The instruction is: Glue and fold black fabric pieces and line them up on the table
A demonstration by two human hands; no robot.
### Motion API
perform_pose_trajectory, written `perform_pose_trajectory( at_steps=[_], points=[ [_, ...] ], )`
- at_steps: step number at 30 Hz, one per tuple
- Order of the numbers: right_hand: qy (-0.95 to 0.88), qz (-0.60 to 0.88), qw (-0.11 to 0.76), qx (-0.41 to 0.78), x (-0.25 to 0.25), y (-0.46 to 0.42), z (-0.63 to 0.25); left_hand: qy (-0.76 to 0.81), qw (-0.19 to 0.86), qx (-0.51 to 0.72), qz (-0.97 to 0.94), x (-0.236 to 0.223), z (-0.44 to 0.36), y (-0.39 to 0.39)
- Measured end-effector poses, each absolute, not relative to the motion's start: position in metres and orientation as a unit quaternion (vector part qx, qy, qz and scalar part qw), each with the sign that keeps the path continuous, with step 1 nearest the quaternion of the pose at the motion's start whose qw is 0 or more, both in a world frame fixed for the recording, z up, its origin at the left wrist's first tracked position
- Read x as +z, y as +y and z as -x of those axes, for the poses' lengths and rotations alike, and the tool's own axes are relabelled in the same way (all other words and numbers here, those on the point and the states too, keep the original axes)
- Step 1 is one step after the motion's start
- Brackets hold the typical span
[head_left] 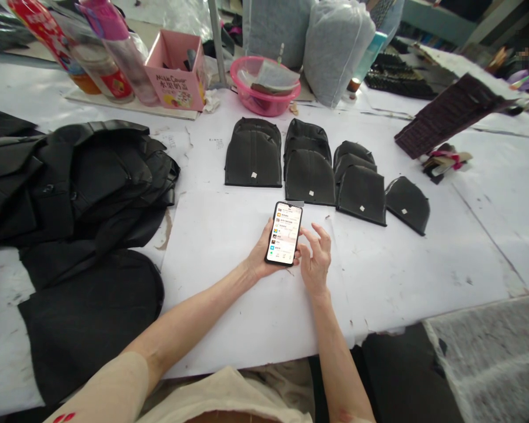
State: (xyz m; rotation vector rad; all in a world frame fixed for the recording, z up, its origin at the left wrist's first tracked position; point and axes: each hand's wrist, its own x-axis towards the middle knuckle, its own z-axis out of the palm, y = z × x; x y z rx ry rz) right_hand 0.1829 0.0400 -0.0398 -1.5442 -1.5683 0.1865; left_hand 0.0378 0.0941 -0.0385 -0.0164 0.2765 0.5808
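Note:
My left hand [261, 254] grips a smartphone [284, 233] from below, its lit screen showing a list of entries. My right hand [315, 258] hovers beside the phone's right edge with fingers spread and a finger near the screen; it holds nothing. Both hands float over the white paper-covered table [414, 258]. Just beyond the phone lie several black arch-shaped fabric pieces [311, 176] in overlapping stacks, each with a small white tag.
A heap of black garments [74, 176] fills the left side, with a flat black piece [88, 317] near the front edge. At the back stand a pink box [176, 70], bottles [114, 47], a pink basin [264, 88], grey bundles [335, 47] and dark panels [449, 114].

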Motion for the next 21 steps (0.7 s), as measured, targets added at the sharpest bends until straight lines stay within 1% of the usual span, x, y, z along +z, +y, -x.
perform_pose_trajectory(
  at_steps=[3,7,11,15,21],
  points=[
    [-0.588,0.647,0.471,0.121,-0.042,0.041,-0.182,0.126,0.955,0.268,-0.001,-0.039,-0.037,0.094],
    [-0.491,0.671,0.503,0.236,-0.045,0.043,-0.181,0.132,0.955,0.267,0.006,-0.035,-0.037,0.094],
    [-0.43,0.664,0.511,0.336,-0.044,0.043,-0.181,0.131,0.954,0.271,0.006,-0.033,-0.037,0.094],
    [-0.432,0.663,0.491,0.365,-0.039,0.044,-0.18,0.132,0.953,0.271,0.016,-0.032,-0.037,0.094],
    [-0.429,0.659,0.491,0.375,-0.035,0.045,-0.178,0.133,0.954,0.27,0.013,-0.031,-0.037,0.094]
  ],
)
